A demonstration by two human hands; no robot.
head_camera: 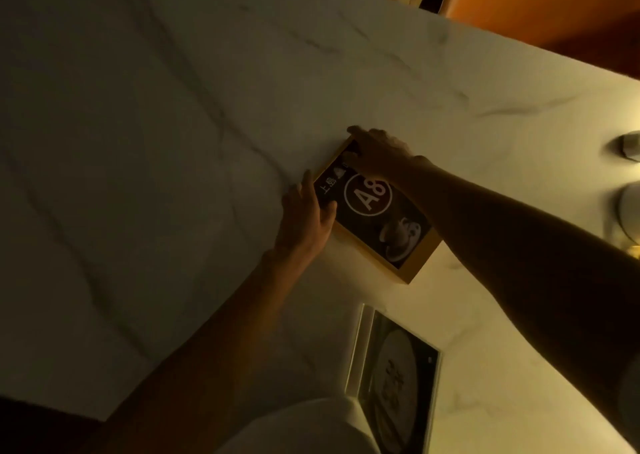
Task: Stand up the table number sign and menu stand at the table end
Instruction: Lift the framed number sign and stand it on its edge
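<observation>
Marble table point(173, 142); hands partly covering sign point(372, 211)

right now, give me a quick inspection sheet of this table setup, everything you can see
Surface: white marble-look table with grey veins, dimly lit.
Job's things: table number sign, yellow-framed, marked A8, lying flat face up; menu stand, clear acrylic with a food picture, lying nearer the person, apart from the sign.
Clutter: two pale rounded objects at the right edge, too cut off to identify.
Grippers: left hand on the sign's left edge with its thumb over the face; right hand with fingers on the sign's far corner. Neither clearly lifts it.
Cables: nothing seen.
Surroundings: orange seat beyond the far table edge; otherwise dark.
</observation>
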